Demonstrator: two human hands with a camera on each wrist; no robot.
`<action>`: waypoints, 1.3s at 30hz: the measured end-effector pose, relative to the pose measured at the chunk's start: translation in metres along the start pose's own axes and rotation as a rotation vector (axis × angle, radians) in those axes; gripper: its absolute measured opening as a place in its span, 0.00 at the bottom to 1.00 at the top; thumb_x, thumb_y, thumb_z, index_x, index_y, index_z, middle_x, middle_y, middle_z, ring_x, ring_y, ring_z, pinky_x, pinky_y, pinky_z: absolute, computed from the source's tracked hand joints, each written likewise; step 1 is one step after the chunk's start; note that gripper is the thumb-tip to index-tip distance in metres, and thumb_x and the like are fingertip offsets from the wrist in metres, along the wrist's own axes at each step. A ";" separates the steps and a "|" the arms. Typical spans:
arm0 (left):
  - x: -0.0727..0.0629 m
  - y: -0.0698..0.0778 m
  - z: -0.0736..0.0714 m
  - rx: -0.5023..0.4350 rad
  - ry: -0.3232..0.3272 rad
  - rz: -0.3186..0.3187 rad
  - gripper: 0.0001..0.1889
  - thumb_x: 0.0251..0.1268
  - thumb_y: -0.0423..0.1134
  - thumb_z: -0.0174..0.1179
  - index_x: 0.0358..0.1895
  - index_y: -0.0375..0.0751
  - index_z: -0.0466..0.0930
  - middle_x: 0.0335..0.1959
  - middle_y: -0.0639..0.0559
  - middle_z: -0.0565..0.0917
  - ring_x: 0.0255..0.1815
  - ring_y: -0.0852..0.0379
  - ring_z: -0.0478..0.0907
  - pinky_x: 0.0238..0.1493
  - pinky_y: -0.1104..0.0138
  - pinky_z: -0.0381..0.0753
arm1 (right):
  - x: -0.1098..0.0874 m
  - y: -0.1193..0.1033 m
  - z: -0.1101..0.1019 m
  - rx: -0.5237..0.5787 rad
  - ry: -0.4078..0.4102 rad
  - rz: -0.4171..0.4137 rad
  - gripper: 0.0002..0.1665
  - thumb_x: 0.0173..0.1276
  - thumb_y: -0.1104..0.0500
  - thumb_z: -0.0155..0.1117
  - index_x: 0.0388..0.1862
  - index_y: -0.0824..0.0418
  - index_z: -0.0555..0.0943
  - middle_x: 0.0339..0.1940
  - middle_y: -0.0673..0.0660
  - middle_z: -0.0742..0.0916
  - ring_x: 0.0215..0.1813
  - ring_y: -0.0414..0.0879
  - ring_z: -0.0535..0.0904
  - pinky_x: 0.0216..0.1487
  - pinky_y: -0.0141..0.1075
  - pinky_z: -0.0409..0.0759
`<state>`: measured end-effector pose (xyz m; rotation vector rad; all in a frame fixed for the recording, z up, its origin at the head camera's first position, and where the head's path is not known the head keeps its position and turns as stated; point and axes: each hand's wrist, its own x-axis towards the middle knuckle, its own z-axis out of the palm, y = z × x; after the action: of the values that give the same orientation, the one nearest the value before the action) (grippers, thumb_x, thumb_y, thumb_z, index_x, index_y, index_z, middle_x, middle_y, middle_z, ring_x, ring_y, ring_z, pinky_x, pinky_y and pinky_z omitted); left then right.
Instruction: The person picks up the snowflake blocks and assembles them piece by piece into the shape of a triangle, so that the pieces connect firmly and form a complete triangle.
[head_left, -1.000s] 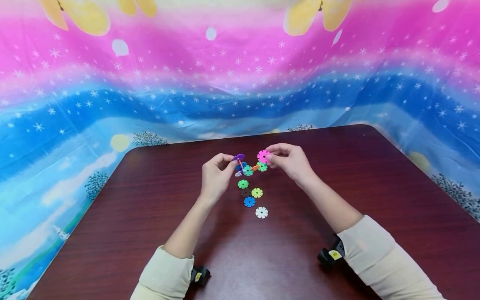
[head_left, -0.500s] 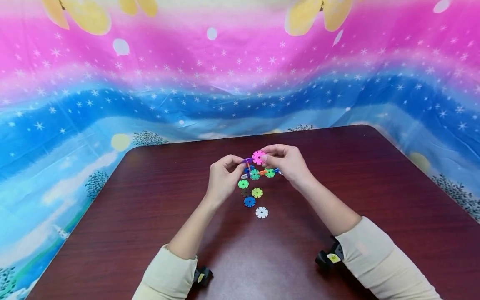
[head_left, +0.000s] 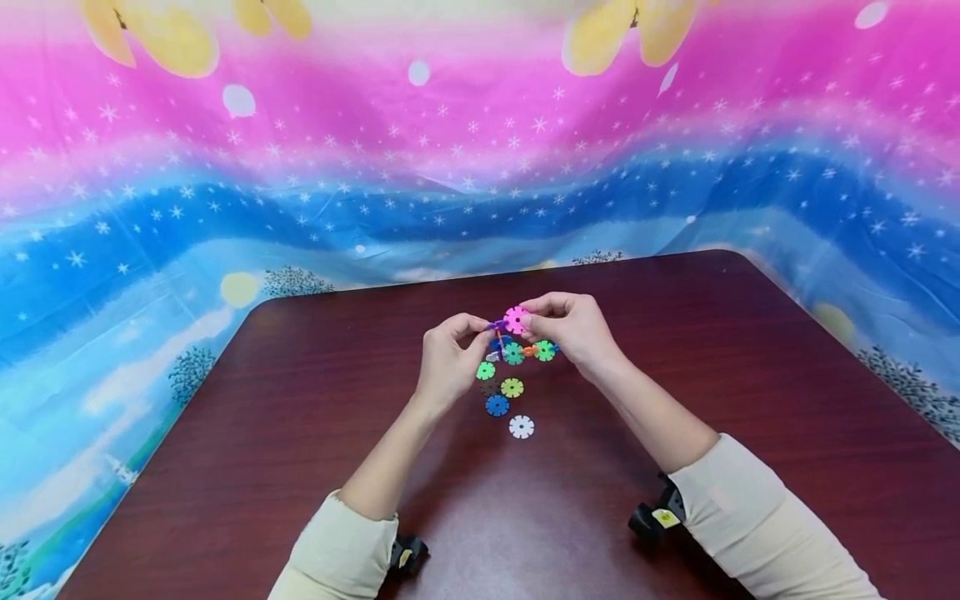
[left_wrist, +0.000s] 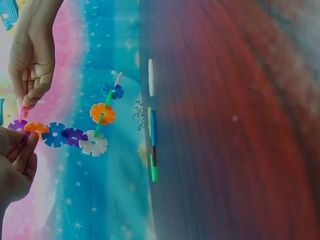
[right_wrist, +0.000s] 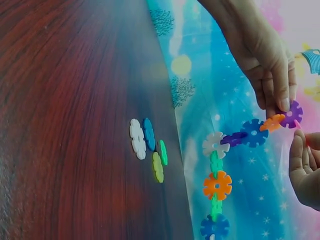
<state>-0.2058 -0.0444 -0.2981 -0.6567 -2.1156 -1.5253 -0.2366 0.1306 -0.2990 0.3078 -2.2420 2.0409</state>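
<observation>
My left hand (head_left: pixel 450 358) pinches a purple notched plastic disc (right_wrist: pixel 291 114) at the upper end of a chain of interlocking discs. Below it hang an orange disc, a blue disc (right_wrist: pixel 254 133), another purple one and a white disc (right_wrist: pixel 216 145). From there the chain runs on through green pieces and an orange disc (right_wrist: pixel 217 186) to a blue one. My right hand (head_left: pixel 573 333) holds a pink disc (head_left: pixel 515 320) between thumb and fingers. The pink disc meets the purple disc's edge; how deep their slots engage is too small to tell.
On the dark wooden table (head_left: pixel 300 433), below the hands, lie several loose discs: green (head_left: pixel 486 370), brown (head_left: pixel 490 387), yellow-green (head_left: pixel 512 387), blue (head_left: pixel 497 406) and white (head_left: pixel 521 427). A printed cloth (head_left: pixel 420 200) hangs behind the table's far edge.
My left hand has shifted right with the chain and my right hand slightly left, bringing the pink disc from apart to against the purple one. The loose discs stay put.
</observation>
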 end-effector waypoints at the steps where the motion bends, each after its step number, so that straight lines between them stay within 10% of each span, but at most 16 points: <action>1: 0.000 0.000 0.000 0.001 -0.002 -0.004 0.02 0.56 0.20 0.58 0.31 0.22 0.79 0.31 0.34 0.83 0.32 0.42 0.81 0.26 0.71 0.77 | 0.001 0.000 0.000 0.000 -0.004 0.003 0.14 0.59 0.69 0.64 0.44 0.75 0.80 0.35 0.64 0.85 0.28 0.47 0.83 0.36 0.37 0.81; 8: 0.004 -0.004 0.002 -0.014 -0.012 -0.023 0.02 0.56 0.20 0.58 0.31 0.21 0.79 0.31 0.34 0.82 0.31 0.42 0.80 0.23 0.77 0.72 | 0.007 0.001 -0.001 -0.021 -0.002 0.004 0.14 0.58 0.71 0.64 0.43 0.77 0.80 0.34 0.65 0.85 0.24 0.44 0.82 0.32 0.36 0.81; 15: 0.011 -0.045 0.010 -0.034 -0.003 0.008 0.02 0.57 0.24 0.61 0.33 0.27 0.81 0.32 0.40 0.83 0.29 0.48 0.80 0.19 0.72 0.73 | 0.009 0.001 -0.001 -0.058 -0.005 0.010 0.14 0.58 0.69 0.65 0.43 0.75 0.81 0.32 0.62 0.86 0.25 0.44 0.82 0.35 0.40 0.81; 22: 0.018 -0.043 0.005 0.019 -0.021 0.029 0.02 0.58 0.27 0.61 0.32 0.31 0.82 0.30 0.44 0.84 0.23 0.52 0.79 0.17 0.71 0.74 | 0.011 -0.003 -0.009 -0.152 -0.090 0.008 0.19 0.64 0.63 0.62 0.52 0.71 0.77 0.35 0.64 0.85 0.34 0.54 0.83 0.40 0.42 0.80; 39: 0.029 -0.038 -0.012 0.028 0.117 -0.019 0.01 0.57 0.28 0.62 0.31 0.33 0.82 0.31 0.46 0.84 0.31 0.56 0.80 0.18 0.72 0.71 | -0.013 0.050 0.010 -0.957 -0.684 0.053 0.14 0.55 0.59 0.71 0.42 0.61 0.83 0.28 0.48 0.80 0.33 0.42 0.73 0.36 0.35 0.74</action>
<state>-0.2510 -0.0629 -0.3054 -0.5260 -2.0580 -1.5033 -0.2337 0.1262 -0.3514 0.9186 -3.2876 0.6835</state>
